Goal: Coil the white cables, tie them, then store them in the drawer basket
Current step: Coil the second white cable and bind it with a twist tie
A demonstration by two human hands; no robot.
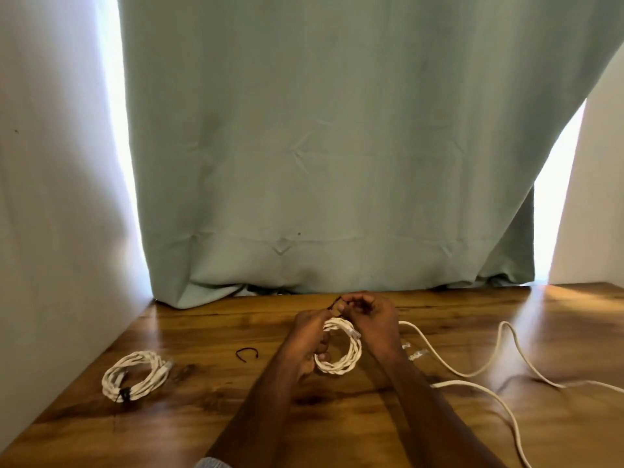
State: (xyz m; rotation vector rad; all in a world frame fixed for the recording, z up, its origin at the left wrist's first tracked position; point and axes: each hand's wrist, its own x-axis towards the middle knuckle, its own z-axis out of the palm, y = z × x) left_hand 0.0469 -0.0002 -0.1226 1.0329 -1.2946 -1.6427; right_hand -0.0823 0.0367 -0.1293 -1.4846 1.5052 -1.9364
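Above the wooden table (337, 417), your left hand (309, 332) grips the white coil (339, 351) while your right hand (369, 319) pinches a dark twist tie (334, 304); loosen either and the loops may spring apart.

head view looks forward-down, close over table (337, 434), facing curtain (320, 146).
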